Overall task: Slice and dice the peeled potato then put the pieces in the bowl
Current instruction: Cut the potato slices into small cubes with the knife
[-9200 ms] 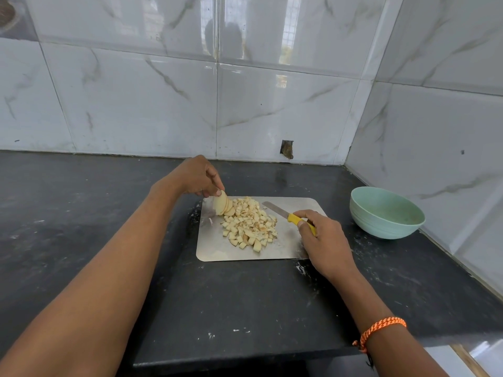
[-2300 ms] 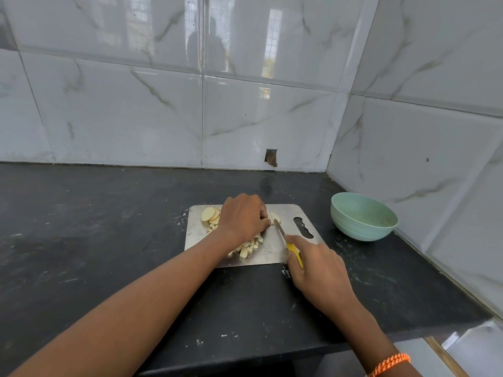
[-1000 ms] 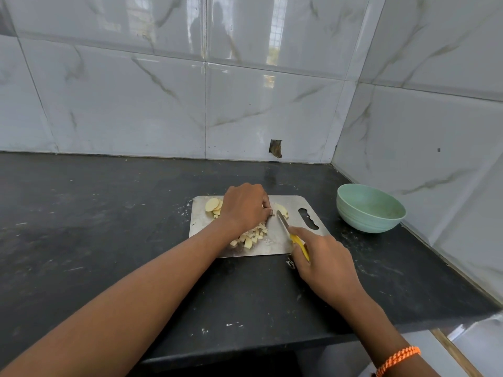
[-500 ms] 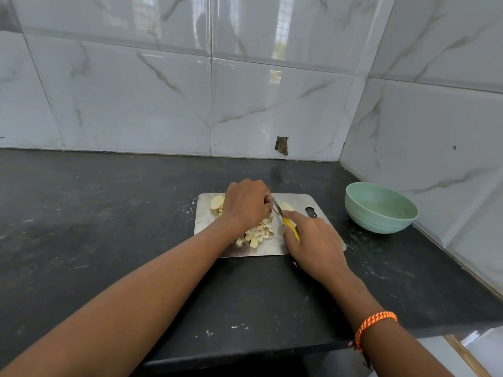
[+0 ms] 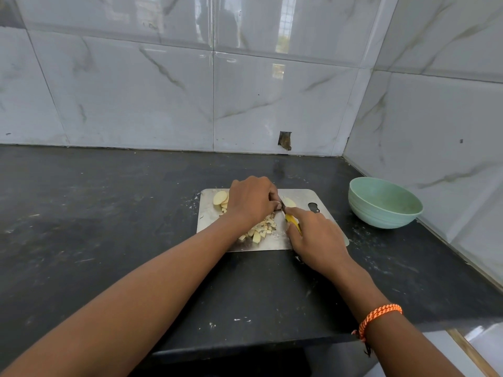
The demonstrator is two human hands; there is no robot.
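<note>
Black stone countertop, matte, speckled with pale scuffs and white crumbs; glossy grey-veined marble-look wall tiles behind and to the right. No brand, label or writing legible anywhere.

Rectangular steel cutting board with rounded corners, flat on the counter, brushed and smeared with wet starch. Round pale potato slices fanned at its far left corner, partly under the left hand. That hand knuckles-up over the board's middle, fingers curled down and bunched on potato hidden beneath them; exactly what is pinned there not visible. Small irregular potato cubes heaped just beside the wrist, on the board's near half.

Knife with yellow plastic handle gripped in the right hand, fingers wrapped round the handle, forefinger stretched along the top; dark blade tip touching the left fingertips. One more oval potato slice lying beyond the blade. Dark slot handle hole in the board's right end. Braided orange wristband on the right wrist.

Mint-green ribbed bowl, round, smooth-rimmed, upright, apart from the board near the right wall, nothing visible inside.
</note>
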